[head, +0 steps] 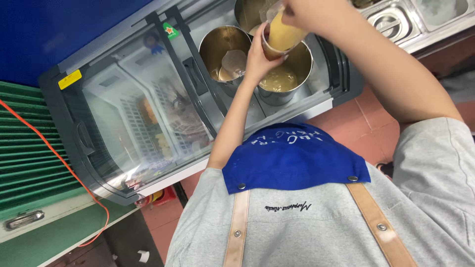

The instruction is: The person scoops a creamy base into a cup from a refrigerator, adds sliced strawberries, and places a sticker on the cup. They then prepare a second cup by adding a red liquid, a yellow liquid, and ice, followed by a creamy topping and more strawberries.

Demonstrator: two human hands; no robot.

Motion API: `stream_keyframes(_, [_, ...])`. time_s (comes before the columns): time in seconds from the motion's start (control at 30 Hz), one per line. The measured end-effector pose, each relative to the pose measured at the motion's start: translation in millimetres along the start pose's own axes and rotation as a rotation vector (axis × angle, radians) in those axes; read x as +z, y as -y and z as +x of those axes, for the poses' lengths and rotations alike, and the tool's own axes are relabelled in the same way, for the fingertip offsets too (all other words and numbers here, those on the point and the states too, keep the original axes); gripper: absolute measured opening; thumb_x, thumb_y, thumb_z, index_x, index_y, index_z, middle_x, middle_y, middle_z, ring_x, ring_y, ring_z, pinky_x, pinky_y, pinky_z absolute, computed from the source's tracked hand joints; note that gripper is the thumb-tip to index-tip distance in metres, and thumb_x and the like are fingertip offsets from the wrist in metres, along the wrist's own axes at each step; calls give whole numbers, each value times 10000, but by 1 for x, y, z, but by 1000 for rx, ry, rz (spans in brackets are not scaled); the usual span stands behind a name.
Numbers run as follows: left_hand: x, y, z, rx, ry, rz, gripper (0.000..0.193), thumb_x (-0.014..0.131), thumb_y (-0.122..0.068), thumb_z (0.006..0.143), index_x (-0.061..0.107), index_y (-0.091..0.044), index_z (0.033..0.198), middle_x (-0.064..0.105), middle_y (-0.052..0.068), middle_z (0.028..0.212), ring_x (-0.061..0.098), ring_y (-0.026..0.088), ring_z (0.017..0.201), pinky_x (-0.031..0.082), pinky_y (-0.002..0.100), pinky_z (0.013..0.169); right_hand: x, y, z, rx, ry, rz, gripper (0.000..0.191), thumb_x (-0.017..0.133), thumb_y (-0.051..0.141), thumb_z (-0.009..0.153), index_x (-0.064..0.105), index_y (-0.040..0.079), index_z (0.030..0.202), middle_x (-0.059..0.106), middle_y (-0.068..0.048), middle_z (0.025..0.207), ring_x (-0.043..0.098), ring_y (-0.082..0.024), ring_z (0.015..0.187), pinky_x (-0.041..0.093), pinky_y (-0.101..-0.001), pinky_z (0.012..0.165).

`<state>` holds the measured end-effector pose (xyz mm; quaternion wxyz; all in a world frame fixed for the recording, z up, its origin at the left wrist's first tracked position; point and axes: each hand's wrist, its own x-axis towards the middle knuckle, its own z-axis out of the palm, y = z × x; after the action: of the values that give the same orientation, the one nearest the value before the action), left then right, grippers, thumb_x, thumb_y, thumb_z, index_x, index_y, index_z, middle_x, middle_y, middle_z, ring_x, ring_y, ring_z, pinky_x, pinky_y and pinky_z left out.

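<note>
My left hand [256, 58] reaches out over an open chest cooler and grips a clear plastic cup [283, 35] of yellow-orange liquid from below. My right hand [306, 11] is above the cup, closed on what looks like a clear container [273, 11] tipped against the cup's rim; most of it is hidden by the hand. Directly below the cup stands a round steel pot [286, 79] holding beige liquid. A second steel pot [223, 45] to its left has a clear scoop lying in it. A third pot [247, 14] is partly cut off at the top.
The cooler's sliding glass lid [148, 113] covers its left half, with packaged goods below. An orange cable [59, 158] crosses green slatted crates [24, 153] on the left. A steel counter with recessed wells [396, 20] is at top right. Red floor tiles [366, 123] lie below.
</note>
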<state>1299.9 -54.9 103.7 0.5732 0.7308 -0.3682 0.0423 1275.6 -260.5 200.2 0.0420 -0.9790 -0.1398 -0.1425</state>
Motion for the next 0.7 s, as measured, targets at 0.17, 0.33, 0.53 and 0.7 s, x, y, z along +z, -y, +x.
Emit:
stream_keyframes(0.17, [-2, -2, -1, -23, -77, -54, 1067, 959, -185, 718, 300, -84, 1551, 533, 186, 1474, 550, 334, 1385, 472, 413, 1153, -32, 48, 12, -40, 5, -164, 187, 721, 220, 881, 753, 38, 909, 677, -127, 717, 679, -267, 617, 559, -382, 530])
stream_keyframes(0.33, [-5, 3, 0, -91, -122, -81, 1017, 986, -204, 723, 328, -77, 1487, 621, 151, 1365, 635, 300, 1291, 522, 398, 1100, -66, 85, 4, -339, -100, -343, 167, 736, 229, 849, 728, 80, 922, 660, -44, 951, 676, -199, 942, 558, -321, 725])
stream_keyframes(0.53, [-18, 11, 8, -112, -234, -151, 1033, 964, -168, 704, 332, -101, 1519, 651, 128, 1301, 665, 269, 1214, 551, 386, 1053, -96, 70, -18, -348, -217, -259, 179, 748, 218, 891, 703, 92, 1009, 641, -47, 1055, 649, -217, 1053, 530, -349, 854])
stream_keyframes(0.7, [-32, 12, 11, -18, -414, -45, 1030, 955, -106, 714, 344, -128, 1542, 628, 112, 1284, 642, 237, 1208, 533, 374, 1073, -6, 29, -83, 147, -475, 493, 93, 704, 114, 1074, 682, 25, 1060, 645, -56, 1019, 596, -202, 942, 495, -331, 804])
